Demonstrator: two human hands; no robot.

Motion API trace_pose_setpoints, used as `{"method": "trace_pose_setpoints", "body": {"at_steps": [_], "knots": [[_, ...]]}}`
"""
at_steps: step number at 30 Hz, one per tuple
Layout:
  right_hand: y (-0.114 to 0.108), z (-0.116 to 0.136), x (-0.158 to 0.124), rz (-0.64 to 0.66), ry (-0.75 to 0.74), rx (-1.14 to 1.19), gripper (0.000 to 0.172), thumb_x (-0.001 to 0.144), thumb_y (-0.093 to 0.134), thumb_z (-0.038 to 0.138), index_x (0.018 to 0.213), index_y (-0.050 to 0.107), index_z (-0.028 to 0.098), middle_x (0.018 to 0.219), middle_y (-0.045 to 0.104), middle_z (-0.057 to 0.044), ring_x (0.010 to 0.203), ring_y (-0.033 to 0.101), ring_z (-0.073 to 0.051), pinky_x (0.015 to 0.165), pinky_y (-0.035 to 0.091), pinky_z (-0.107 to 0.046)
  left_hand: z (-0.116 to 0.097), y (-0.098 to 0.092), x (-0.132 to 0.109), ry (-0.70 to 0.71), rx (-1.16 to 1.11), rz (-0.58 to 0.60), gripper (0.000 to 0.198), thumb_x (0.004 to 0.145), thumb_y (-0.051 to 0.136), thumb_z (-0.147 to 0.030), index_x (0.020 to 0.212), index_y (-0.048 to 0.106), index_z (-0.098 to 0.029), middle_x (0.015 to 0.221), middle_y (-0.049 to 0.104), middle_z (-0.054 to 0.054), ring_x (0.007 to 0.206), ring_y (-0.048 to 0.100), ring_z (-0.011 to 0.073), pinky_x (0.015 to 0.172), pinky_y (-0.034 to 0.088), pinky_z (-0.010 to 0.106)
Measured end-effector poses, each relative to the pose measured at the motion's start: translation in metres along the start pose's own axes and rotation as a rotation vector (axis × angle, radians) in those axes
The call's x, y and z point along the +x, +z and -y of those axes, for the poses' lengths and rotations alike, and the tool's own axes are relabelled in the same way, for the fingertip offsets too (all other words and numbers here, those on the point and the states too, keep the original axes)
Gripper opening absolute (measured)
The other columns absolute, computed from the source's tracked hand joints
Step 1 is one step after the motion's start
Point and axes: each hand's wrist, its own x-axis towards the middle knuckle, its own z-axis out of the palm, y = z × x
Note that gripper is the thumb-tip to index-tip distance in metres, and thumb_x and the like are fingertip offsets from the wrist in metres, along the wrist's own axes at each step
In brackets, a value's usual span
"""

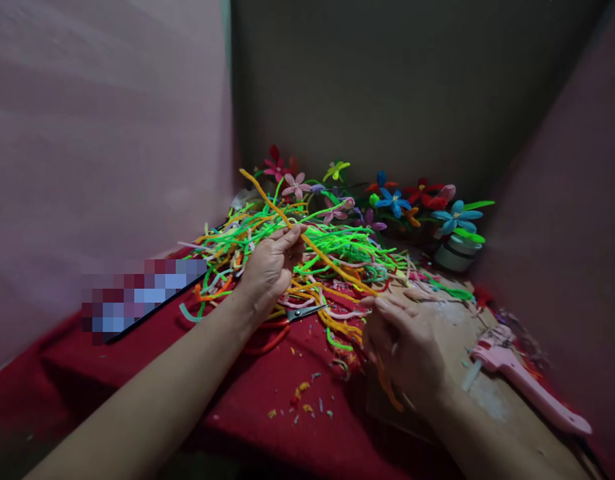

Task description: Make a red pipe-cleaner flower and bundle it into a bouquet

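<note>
An orange pipe cleaner (332,261) stretches slantwise between my two hands, its far end rising past the left one. My left hand (274,263) pinches it near the middle, above the pile. Lower and to the right, my right hand (404,340) closes its thumb and finger on the near end. Beneath them spreads a tangled heap of green, orange, pink and white pipe cleaners (347,243). Scissors (307,312) with orange-red handles lie below my left hand, blades pointing right.
Pipe-cleaner flowers (394,202) stand along the back, near a jar (457,253). A pink glue gun (532,383) rests on cardboard (450,327) at the right. Fluff scraps (302,393) dot the red cloth (267,427). A blurred-out flat device (152,300) lies left.
</note>
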Motion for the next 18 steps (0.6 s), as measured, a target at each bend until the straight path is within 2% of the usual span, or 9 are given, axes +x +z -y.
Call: {"method": "trace_pose_setpoints", "body": {"at_steps": [3,5,9,11,13,15,18], "knots": [[-0.003,0.007,0.008,-0.069,-0.018,0.176,0.011,0.066,0.064,0.026,0.067,0.064,0.015,0.034,0.032,0.009,0.03,0.026,-0.005,0.03,0.03,-0.018,0.0,0.0,0.0,0.026,-0.024,-0.033,0.001,0.074,0.065,-0.01,0.073,0.066,-0.011,0.055,0.062,-0.001,0.048,0.056,0.0057,0.048,0.045,0.015],[-0.004,0.005,0.01,-0.054,0.031,0.205,0.01,0.065,0.066,0.024,0.069,0.065,0.015,0.034,0.033,0.01,0.03,0.026,-0.004,0.03,0.03,-0.017,0.004,0.001,-0.003,0.022,-0.026,-0.042,0.002,0.073,0.066,-0.011,0.072,0.065,-0.011,0.056,0.063,-0.001,0.049,0.058,0.0062,0.05,0.046,0.015],[-0.004,-0.006,0.012,0.053,0.104,0.184,0.024,0.072,0.067,0.028,0.091,0.067,0.015,0.039,0.048,0.007,0.032,0.038,-0.006,0.038,0.041,-0.021,0.017,0.007,-0.014,-0.068,0.005,0.041,0.007,0.069,0.07,-0.012,0.073,0.065,-0.011,0.062,0.067,0.001,0.053,0.061,0.0081,0.054,0.049,0.018],[-0.005,-0.009,0.013,0.064,0.103,0.18,0.029,0.072,0.067,0.03,0.097,0.065,0.015,0.046,0.057,0.004,0.037,0.045,-0.007,0.043,0.044,-0.022,0.027,0.011,-0.022,-0.133,0.041,0.08,0.009,0.067,0.071,-0.012,0.074,0.066,-0.011,0.065,0.067,0.002,0.055,0.061,0.0085,0.055,0.049,0.018],[-0.006,-0.01,0.015,0.047,0.08,0.181,0.026,0.072,0.069,0.032,0.091,0.065,0.016,0.053,0.062,0.002,0.04,0.05,-0.007,0.046,0.045,-0.021,0.036,0.014,-0.03,-0.188,0.084,0.107,0.01,0.065,0.071,-0.011,0.074,0.066,-0.01,0.066,0.067,0.003,0.056,0.062,0.0088,0.056,0.049,0.018],[-0.007,-0.012,0.018,0.034,0.048,0.181,0.02,0.071,0.069,0.033,0.076,0.064,0.015,0.056,0.064,0.001,0.041,0.052,-0.007,0.047,0.047,-0.021,0.045,0.016,-0.038,-0.235,0.125,0.151,0.011,0.065,0.071,-0.01,0.074,0.067,-0.011,0.067,0.068,0.004,0.056,0.062,0.0105,0.056,0.05,0.02],[-0.01,-0.015,0.021,0.015,0.015,0.171,0.025,0.071,0.068,0.034,0.059,0.062,0.013,0.05,0.06,0.001,0.041,0.053,-0.007,0.047,0.048,-0.021,0.056,0.017,-0.046,-0.292,0.178,0.309,0.009,0.069,0.069,-0.016,0.076,0.067,-0.011,0.066,0.066,0.006,0.055,0.061,0.014,0.052,0.049,0.025]]}}
